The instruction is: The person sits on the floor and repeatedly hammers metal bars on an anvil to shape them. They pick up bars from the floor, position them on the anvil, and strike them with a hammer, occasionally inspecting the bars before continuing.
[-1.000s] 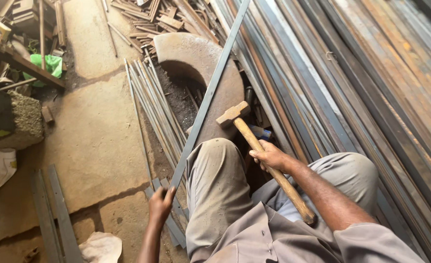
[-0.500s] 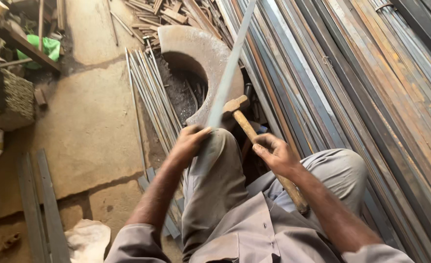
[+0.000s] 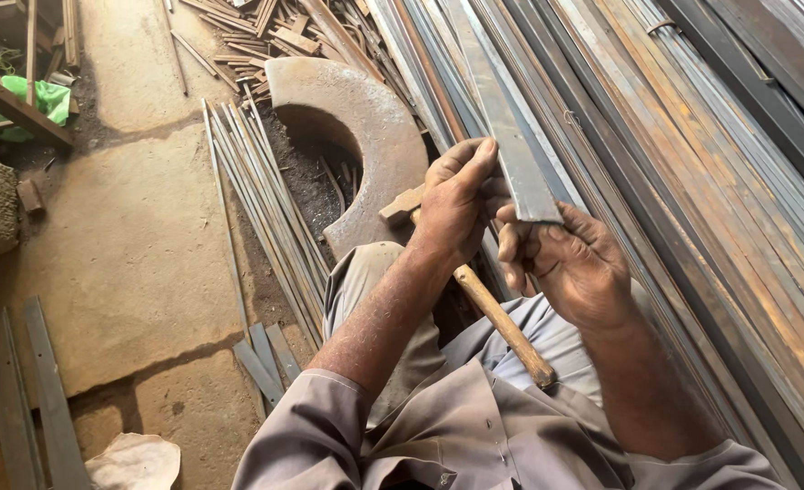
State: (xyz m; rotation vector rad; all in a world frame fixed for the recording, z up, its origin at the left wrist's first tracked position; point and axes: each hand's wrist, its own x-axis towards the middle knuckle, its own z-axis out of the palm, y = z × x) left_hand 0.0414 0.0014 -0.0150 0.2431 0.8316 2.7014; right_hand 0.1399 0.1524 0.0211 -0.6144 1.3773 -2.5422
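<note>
steel bars (image 3: 692,136) fill the right side of my view, long rusty lengths running from the top edge down past my knee. left of them lies the concrete floor (image 3: 138,245), and on it a heavy rusted half ring (image 3: 365,127) curves around a patch of dark grit. a bundle of thin rods (image 3: 256,200) lies just beside the ring, with short flat offcuts (image 3: 29,390) near the bottom left corner. in the middle i hold a flat strip (image 3: 506,127), grey and long, its near end raised before me and its far end reaching up among the bars. my left hand (image 3: 456,204) is closed around the strip's left edge, thumb up along it. my right hand (image 3: 574,263) pinches the near end of the strip from below, fingers curled tight. a hammer (image 3: 497,318) rests across my lap under both hands, wooden handle toward me, its head (image 3: 400,205) just showing behind my left wrist. neither hand touches it.
</note>
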